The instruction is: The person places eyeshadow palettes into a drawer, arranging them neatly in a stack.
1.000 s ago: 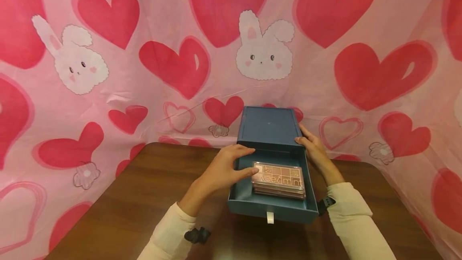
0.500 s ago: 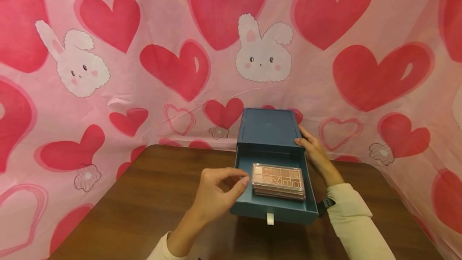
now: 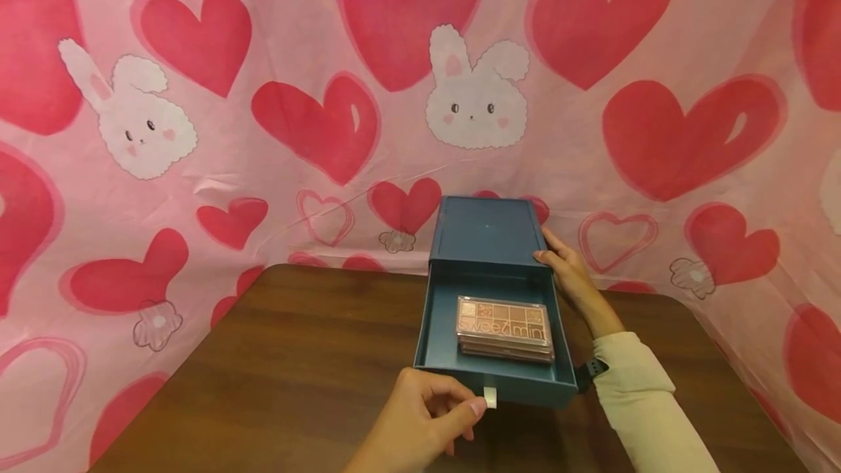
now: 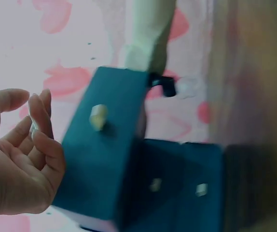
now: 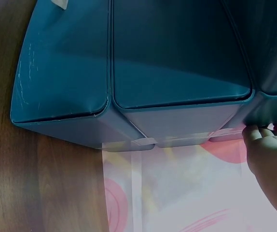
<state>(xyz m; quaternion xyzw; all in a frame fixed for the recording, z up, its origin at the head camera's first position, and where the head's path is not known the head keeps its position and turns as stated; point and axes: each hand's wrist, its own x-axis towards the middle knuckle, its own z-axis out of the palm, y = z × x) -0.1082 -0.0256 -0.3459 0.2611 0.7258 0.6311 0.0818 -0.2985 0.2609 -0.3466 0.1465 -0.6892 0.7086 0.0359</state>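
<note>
A blue box with several stacked drawers point(image 3: 489, 232) stands on the table, its top drawer point(image 3: 440, 360) pulled out. Inside that drawer lies a stack of makeup palettes point(image 3: 504, 323) with clear lids. My left hand point(image 3: 427, 418) is just in front of the drawer's white pull tab point(image 3: 490, 396). In the left wrist view its bent fingers point(image 4: 42, 116) are apart from the tab point(image 4: 98, 117) and hold nothing. My right hand point(image 3: 574, 276) grips the box's right side near the top, thumb at the upper edge; its other fingers are partly hidden in the head view.
Two lower drawers with pale tabs point(image 4: 202, 189) sit shut under the top one in the left wrist view. The brown wooden table point(image 3: 282, 356) spreads to the left of the box. Behind stands a pink cloth point(image 3: 394, 137) with hearts and rabbits.
My left hand has withdrawn from over the palettes, passing the drawer's left side, and come down to the front by the pull tab. The right hand stays on the box.
</note>
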